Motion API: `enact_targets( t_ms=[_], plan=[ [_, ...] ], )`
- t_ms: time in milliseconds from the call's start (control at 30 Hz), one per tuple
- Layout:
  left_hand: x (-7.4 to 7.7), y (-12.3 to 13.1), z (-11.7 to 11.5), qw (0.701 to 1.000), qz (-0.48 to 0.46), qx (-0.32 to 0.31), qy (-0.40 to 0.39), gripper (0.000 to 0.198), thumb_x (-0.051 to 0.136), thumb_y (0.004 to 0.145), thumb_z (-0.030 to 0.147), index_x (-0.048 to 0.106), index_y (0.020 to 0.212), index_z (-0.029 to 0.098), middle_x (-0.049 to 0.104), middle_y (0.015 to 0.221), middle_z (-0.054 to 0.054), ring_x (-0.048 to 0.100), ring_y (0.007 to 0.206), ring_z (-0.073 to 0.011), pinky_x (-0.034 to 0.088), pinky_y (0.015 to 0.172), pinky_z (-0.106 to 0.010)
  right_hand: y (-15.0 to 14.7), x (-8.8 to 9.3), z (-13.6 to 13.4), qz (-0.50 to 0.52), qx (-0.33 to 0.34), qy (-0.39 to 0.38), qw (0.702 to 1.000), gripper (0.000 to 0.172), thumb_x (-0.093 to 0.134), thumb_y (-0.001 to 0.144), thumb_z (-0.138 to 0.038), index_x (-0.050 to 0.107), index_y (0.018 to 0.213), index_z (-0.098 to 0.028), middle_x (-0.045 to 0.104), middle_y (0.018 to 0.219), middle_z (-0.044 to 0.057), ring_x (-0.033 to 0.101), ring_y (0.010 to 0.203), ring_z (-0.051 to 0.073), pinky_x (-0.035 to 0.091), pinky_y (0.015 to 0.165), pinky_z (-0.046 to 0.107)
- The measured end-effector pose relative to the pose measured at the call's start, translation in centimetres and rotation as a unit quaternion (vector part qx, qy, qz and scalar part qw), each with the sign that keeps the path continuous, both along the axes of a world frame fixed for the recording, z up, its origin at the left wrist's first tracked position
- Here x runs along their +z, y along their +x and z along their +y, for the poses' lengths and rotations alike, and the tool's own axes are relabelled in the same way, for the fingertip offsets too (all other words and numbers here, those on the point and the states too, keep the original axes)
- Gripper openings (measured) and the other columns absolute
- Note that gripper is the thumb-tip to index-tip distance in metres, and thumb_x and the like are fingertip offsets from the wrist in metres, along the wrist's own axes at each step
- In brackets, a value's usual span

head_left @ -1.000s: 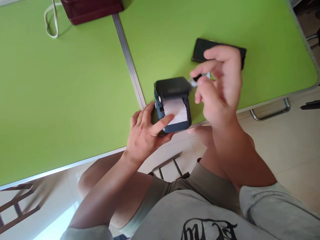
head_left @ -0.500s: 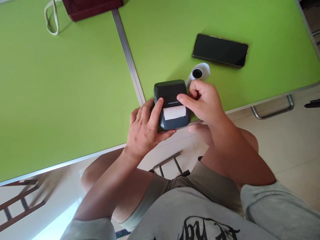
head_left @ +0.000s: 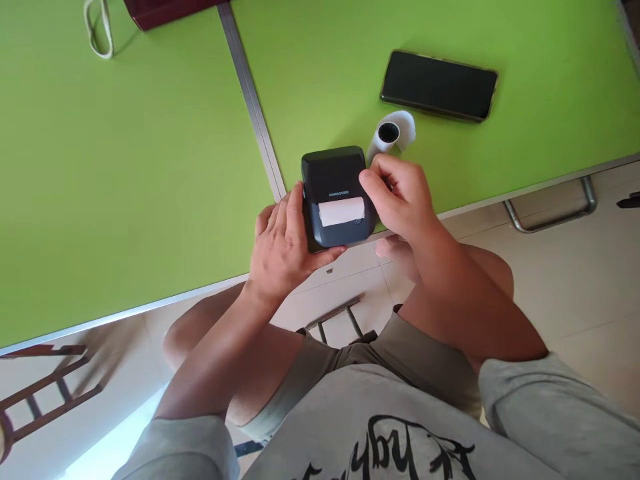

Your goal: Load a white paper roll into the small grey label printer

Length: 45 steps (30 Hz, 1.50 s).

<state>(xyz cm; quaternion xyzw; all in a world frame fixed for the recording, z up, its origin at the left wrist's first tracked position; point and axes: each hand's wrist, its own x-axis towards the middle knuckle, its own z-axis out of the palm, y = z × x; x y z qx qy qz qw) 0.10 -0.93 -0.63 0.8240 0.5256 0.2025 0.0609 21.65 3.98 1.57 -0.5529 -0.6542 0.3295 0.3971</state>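
A dark label printer [head_left: 334,175] stands at the near edge of the green table, a strip of white label paper [head_left: 341,212] coming out of its slot. My left hand [head_left: 283,243] is wrapped round the printer's left side, thumb along its near edge. At the right side my right hand [head_left: 403,193] is closed, the thumb against the printer's edge and the other fingers curled, their tips partly hidden. Just beyond that hand lies a roll of white label paper [head_left: 375,145] with a dark core and a loose flap.
A black phone [head_left: 440,85] lies on the table [head_left: 150,167] beyond the roll. A dark red box [head_left: 167,10] and a white cord loop [head_left: 107,43] are at the far left. A metal strip [head_left: 253,100] divides the table. Stool legs [head_left: 50,393] show below left.
My left index finger has slid off the printer's top to its left side. My right thumb has moved off the lid to the right edge. The view has shifted a little.
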Motion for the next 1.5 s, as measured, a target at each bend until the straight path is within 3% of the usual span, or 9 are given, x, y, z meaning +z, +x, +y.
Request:
enact_targets(
  t_ms=[367, 500, 700, 867, 1067, 1167, 1267, 1333, 1500],
  plan=[
    [0.6, -0.7, -0.1, 0.997, -0.075, 0.010, -0.029, 0.109, 0.053, 0.080, 0.094, 0.054, 0.154, 0.014, 0.066, 0.147, -0.021, 0.068, 0.129, -0.0381, 0.051, 0.107, -0.048, -0.1, 0.4, 0.2, 0.006, 0.003, -0.021, 1.000, 0.044, 0.057, 0.098, -0.038, 0.031, 0.065, -0.024, 0.030, 0.058, -0.005, 0.027, 0.057, 0.010, 0.024, 0.057, 0.032],
    [0.7, -0.6, 0.1, 0.996, -0.077, 0.016, -0.039, 0.111, 0.051, 0.078, 0.097, 0.060, 0.149, 0.012, 0.068, 0.145, -0.021, 0.069, 0.129, -0.0385, 0.052, 0.104, -0.050, -0.1, 0.3, 0.0, 0.003, -0.008, -0.030, 1.000, 0.037, 0.064, 0.092, -0.043, 0.037, 0.076, -0.025, 0.032, 0.061, -0.006, 0.029, 0.057, 0.010, 0.029, 0.057, 0.031],
    [0.7, -0.5, 0.1, 0.996, -0.060, 0.022, -0.056, 0.111, 0.044, 0.080, 0.099, 0.056, 0.152, 0.016, 0.065, 0.149, -0.019, 0.066, 0.132, -0.0363, 0.049, 0.107, -0.047, 0.8, -0.5, 0.3, -0.001, 0.055, -0.033, 0.998, 0.050, 0.072, 0.081, -0.062, 0.036, 0.084, -0.027, 0.037, 0.065, -0.007, 0.034, 0.057, 0.009, 0.030, 0.056, 0.029],
    [0.5, -0.4, 0.0, 0.997, -0.037, 0.032, -0.053, 0.111, 0.039, 0.085, 0.098, 0.050, 0.154, 0.013, 0.066, 0.145, -0.021, 0.066, 0.131, -0.0363, 0.046, 0.109, -0.046, 1.1, 0.6, 0.4, 0.025, 0.070, -0.053, 0.996, 0.048, 0.078, 0.079, -0.044, 0.034, 0.086, -0.027, 0.040, 0.063, -0.010, 0.037, 0.054, 0.009, 0.035, 0.056, 0.028],
    [0.4, -0.2, 0.2, 0.999, -0.014, 0.028, -0.043, 0.108, 0.040, 0.089, 0.094, 0.047, 0.156, 0.009, 0.068, 0.141, -0.025, 0.067, 0.127, -0.0393, 0.047, 0.107, -0.050, -0.2, 4.3, 0.9, -0.073, -0.004, 0.030, 0.997, 0.023, 0.065, 0.093, -0.037, 0.045, 0.090, -0.026, 0.057, 0.065, -0.007, 0.053, 0.059, 0.012, 0.044, 0.069, 0.032],
    [0.4, -0.2, 0.3, 0.999, -0.016, 0.024, -0.037, 0.107, 0.040, 0.089, 0.093, 0.047, 0.156, 0.010, 0.067, 0.143, -0.025, 0.066, 0.129, -0.0396, 0.046, 0.109, -0.051, -0.5, 5.5, 1.3, -0.127, -0.003, 0.073, 0.989, 0.020, 0.066, 0.092, -0.029, 0.048, 0.087, -0.025, 0.065, 0.073, -0.004, 0.055, 0.060, 0.012, 0.043, 0.072, 0.031],
    [0.4, -0.2, 0.3, 0.999, -0.009, 0.029, -0.035, 0.110, 0.038, 0.088, 0.095, 0.048, 0.155, 0.008, 0.067, 0.143, -0.025, 0.066, 0.129, -0.0392, 0.046, 0.108, -0.050, -0.7, 5.9, 1.7, -0.187, 0.009, 0.060, 0.980, 0.014, 0.067, 0.091, -0.025, 0.054, 0.087, -0.024, 0.068, 0.081, -0.001, 0.058, 0.066, 0.013, 0.042, 0.074, 0.031],
    [0.3, -0.2, 0.3, 0.999, -0.004, 0.028, -0.031, 0.114, 0.035, 0.086, 0.097, 0.049, 0.155, 0.007, 0.067, 0.142, -0.025, 0.067, 0.127, -0.0388, 0.046, 0.107, -0.050, -1.0, 6.0, 1.9, -0.246, 0.030, 0.039, 0.968, 0.005, 0.063, 0.094, -0.025, 0.060, 0.090, -0.024, 0.068, 0.082, 0.000, 0.057, 0.068, 0.015, 0.039, 0.073, 0.033],
    [0.1, -0.1, 0.2, 1.000, -0.004, 0.022, -0.009, 0.119, 0.031, 0.084, 0.100, 0.050, 0.153, 0.004, 0.069, 0.139, -0.026, 0.068, 0.125, -0.0383, 0.045, 0.105, -0.048, -2.2, 6.9, 3.3, -0.403, 0.109, -0.014, 0.908, 0.012, 0.062, 0.092, -0.023, 0.067, 0.080, -0.024, 0.050, 0.065, 0.001, 0.040, 0.060, 0.015, 0.022, 0.065, 0.035]
  ],
)
